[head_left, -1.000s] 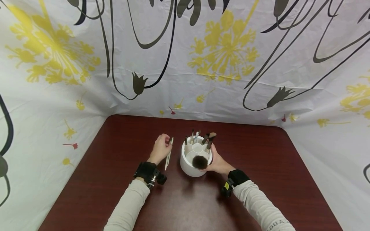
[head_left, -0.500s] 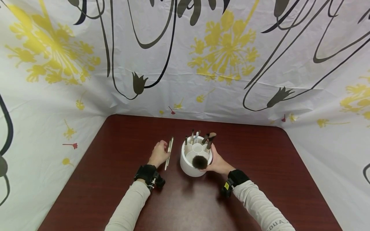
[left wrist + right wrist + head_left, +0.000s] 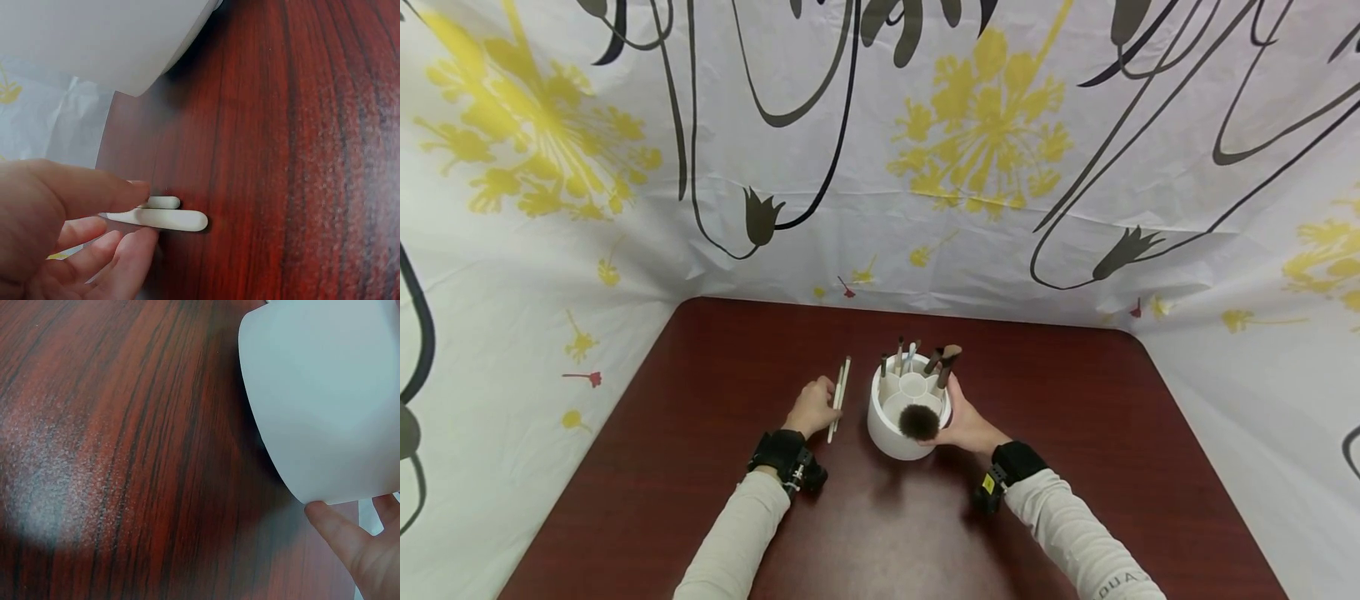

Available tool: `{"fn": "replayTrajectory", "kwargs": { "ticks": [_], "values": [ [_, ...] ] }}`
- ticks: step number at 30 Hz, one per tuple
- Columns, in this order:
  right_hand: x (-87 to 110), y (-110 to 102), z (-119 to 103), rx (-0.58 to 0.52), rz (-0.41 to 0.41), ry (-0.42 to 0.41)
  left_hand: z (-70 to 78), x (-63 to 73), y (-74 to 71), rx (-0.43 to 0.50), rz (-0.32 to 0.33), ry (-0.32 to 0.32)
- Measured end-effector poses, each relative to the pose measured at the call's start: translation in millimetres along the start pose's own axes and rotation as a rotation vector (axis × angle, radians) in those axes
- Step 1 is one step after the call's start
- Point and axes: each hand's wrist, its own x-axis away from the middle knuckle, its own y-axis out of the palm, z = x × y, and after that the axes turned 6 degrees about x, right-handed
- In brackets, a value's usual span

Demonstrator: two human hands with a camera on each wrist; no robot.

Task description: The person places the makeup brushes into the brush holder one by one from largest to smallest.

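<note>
My left hand (image 3: pixel 811 407) is low over the table at two slim makeup brushes (image 3: pixel 843 383) with pale handles, lying side by side. In the left wrist view, the thumb is along one side of the rounded handle ends (image 3: pixel 178 220) and the fingers along the other, pinching them. My right hand (image 3: pixel 968 427) grips the side of a round white brush holder (image 3: pixel 895 437) divided into compartments. In the right wrist view, its thumb touches the holder's wall (image 3: pixel 325 412). Several brushes stand in the holder, among them a big fluffy dark one (image 3: pixel 919 422) at the front.
The dark red-brown wooden table (image 3: pixel 880 533) has rounded far corners. Behind it and at both sides hangs a white cloth (image 3: pixel 865 175) with yellow and grey flower prints. The holder stands just right of the two lying brushes.
My left hand has moved down along the lying brushes toward their near handle ends, its fingers closing in. The right hand and the brush holder have stayed in place.
</note>
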Motion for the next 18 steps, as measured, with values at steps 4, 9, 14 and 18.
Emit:
{"fn": "replayTrajectory", "kwargs": {
  "ticks": [4, 9, 14, 18],
  "values": [
    [-1.7, 0, 8, 0.012, 0.006, -0.008, -0.8, 0.5, -0.4, 0.01, -0.012, 0.02],
    [-2.0, 0, 9, 0.03, 0.006, -0.01, -2.1, 0.8, -1.1, 0.037, -0.027, 0.013],
    [-1.0, -2, 3, 0.051, -0.012, -0.002, -1.2, 0.6, -1.7, 0.057, -0.028, -0.006],
    [1.1, -2, -10, 0.024, -0.026, 0.013, -0.9, 0.5, -2.8, 0.065, -0.033, -0.008]
  ]
}}
